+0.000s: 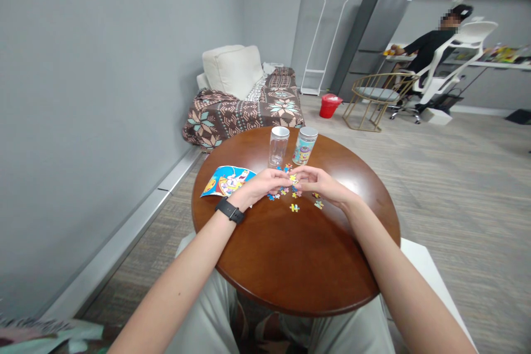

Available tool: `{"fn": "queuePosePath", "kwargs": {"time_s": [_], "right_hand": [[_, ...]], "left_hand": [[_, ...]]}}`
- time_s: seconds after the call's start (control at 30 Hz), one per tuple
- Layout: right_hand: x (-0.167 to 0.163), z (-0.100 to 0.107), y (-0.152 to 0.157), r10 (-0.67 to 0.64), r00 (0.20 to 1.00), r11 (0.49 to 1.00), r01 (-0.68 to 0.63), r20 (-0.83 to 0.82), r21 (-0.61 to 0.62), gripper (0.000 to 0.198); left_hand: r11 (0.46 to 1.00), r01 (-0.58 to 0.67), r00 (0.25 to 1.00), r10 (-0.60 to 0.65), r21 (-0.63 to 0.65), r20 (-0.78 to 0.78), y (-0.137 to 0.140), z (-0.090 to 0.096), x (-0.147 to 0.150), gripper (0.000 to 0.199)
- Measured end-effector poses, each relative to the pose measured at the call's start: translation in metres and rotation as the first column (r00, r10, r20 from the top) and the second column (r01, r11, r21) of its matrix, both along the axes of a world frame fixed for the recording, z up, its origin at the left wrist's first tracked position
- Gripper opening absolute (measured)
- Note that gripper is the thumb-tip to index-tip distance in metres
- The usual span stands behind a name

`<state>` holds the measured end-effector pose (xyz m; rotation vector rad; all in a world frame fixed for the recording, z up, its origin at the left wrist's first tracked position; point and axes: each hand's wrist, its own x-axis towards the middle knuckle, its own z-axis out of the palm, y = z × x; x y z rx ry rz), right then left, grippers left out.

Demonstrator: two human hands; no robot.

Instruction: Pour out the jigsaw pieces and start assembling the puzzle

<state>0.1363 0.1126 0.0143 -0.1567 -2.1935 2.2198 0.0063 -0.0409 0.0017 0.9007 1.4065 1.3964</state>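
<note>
Over the middle of the round table, my left hand (269, 183) and my right hand (318, 182) meet at the fingertips. Between them is a small yellow jigsaw puzzle piece (293, 178), pinched by the fingers of both hands. Beneath and around the hands lie several loose jigsaw pieces in blue, pink and yellow, partly hidden by the fingers. One yellow-and-blue piece (294, 208) lies nearer to me, and a greenish piece (318, 204) rests below my right hand. A colourful picture sheet (228, 180) lies to the left, partly covered by my left hand.
Behind the hands stand a clear jar (278, 146) and a printed jar (305, 146), both with silver lids. The brown table (298, 265) has a rounded edge close to my legs. Farther off are a covered sofa (249, 99), a red bin (330, 105) and a person (433, 47) at a counter.
</note>
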Motion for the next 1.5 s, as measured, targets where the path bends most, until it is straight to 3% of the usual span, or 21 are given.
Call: {"fn": "queuePosePath", "kwargs": {"time_s": [0.33, 0.5, 0.67, 1.0, 1.33, 1.5], "right_hand": [[-0.002, -0.005, 0.002, 0.047, 0.999, 0.999, -0.047, -0.017, -0.025, 0.039], [-0.003, -0.002, -0.005, 0.010, 1.000, 0.999, -0.010, -0.006, -0.046, 0.046], [-0.002, 0.002, -0.011, -0.053, 0.998, 0.999, 0.053, 0.018, 0.003, 0.052], [-0.003, 0.005, -0.013, -0.054, 0.997, 0.992, 0.048, 0.050, 0.113, 0.055], [-0.001, 0.005, -0.010, 0.103, 0.992, 0.992, -0.108, 0.071, 0.071, 0.039], [-0.002, -0.004, -0.004, 0.119, 0.990, 0.992, -0.115, 0.077, -0.049, 0.041]], "left_hand": [[1.000, -0.020, 1.000, 0.019, -0.024, -0.018, 0.000, 0.001, 0.001, 0.034], [0.999, -0.012, 0.999, 0.011, -0.032, -0.048, 0.000, -0.001, 0.000, 0.036], [0.999, -0.002, 0.999, 0.001, -0.037, -0.041, 0.000, 0.001, 0.002, 0.032], [0.999, 0.011, 1.000, -0.013, -0.042, -0.026, -0.001, 0.007, 0.006, 0.035], [0.999, 0.028, 0.998, -0.029, 0.016, 0.063, 0.000, 0.004, 0.003, 0.035], [0.998, 0.000, 0.996, -0.005, 0.059, 0.085, 0.000, 0.005, 0.002, 0.038]]}}
